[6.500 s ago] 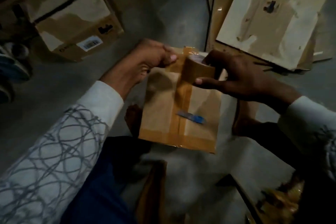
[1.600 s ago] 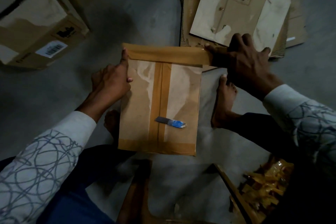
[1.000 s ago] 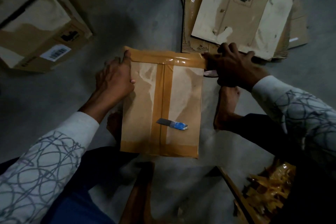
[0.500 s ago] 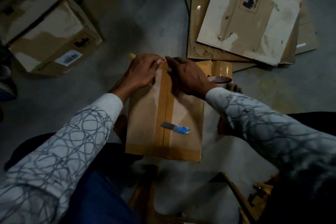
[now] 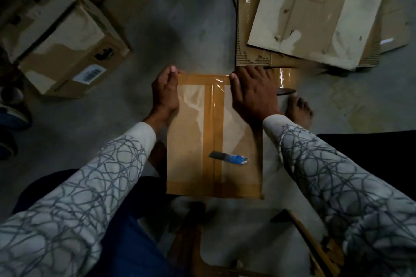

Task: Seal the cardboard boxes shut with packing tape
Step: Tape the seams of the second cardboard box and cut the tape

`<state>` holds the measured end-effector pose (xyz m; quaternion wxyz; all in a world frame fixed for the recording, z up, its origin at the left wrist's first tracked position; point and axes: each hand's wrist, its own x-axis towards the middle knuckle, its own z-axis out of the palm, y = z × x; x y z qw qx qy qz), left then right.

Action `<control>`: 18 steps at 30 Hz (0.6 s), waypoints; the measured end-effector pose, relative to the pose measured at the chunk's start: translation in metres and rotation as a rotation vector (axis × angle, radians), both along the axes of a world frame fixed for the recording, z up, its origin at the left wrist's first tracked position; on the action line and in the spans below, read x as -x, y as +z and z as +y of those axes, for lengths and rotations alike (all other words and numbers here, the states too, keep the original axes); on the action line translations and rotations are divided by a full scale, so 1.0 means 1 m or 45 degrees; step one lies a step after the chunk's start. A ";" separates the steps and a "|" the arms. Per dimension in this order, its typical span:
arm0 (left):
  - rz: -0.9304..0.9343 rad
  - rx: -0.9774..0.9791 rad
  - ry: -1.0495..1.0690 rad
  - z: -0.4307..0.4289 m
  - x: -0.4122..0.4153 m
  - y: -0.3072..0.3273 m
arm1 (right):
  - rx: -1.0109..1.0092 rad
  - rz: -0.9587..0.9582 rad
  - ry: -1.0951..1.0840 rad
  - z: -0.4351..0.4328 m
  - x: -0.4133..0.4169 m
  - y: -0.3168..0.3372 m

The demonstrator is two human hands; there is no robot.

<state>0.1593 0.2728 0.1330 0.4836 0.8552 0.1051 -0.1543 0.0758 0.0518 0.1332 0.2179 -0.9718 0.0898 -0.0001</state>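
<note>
The floor (image 5: 180, 18) is grey and bare, with a few dull marks on it. The light is dim, and the corner at the top left looks very dark. Flat sheets of cardboard (image 5: 315, 13) lie in a pile on the floor at the top right. A shoe (image 5: 13, 110) sits at the left edge.

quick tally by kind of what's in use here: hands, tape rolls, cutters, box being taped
hands: 2, left hand and right hand
tape roll: 1
blue-handled cutter: 1
box being taped: 1
total: 5
</note>
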 end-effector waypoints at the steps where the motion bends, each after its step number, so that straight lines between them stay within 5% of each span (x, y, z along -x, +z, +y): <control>1: 0.025 0.052 0.066 -0.002 0.000 -0.001 | -0.029 -0.010 -0.040 0.001 -0.002 -0.002; 6: 0.031 -0.054 0.052 -0.004 0.000 -0.002 | -0.096 -0.037 -0.012 -0.003 -0.004 0.001; 10: 0.091 -0.123 0.038 -0.011 0.015 0.008 | 0.166 0.324 0.107 -0.001 -0.005 0.022; 12: 0.248 -0.174 0.083 -0.009 0.031 0.020 | 0.225 0.298 0.153 0.007 0.012 0.033; 15: 0.471 -0.383 0.116 -0.007 0.068 0.040 | 0.052 0.245 0.095 0.029 0.065 0.049; 18: 0.353 -0.553 0.078 -0.011 0.108 0.061 | -0.142 0.217 -0.066 0.050 0.131 0.056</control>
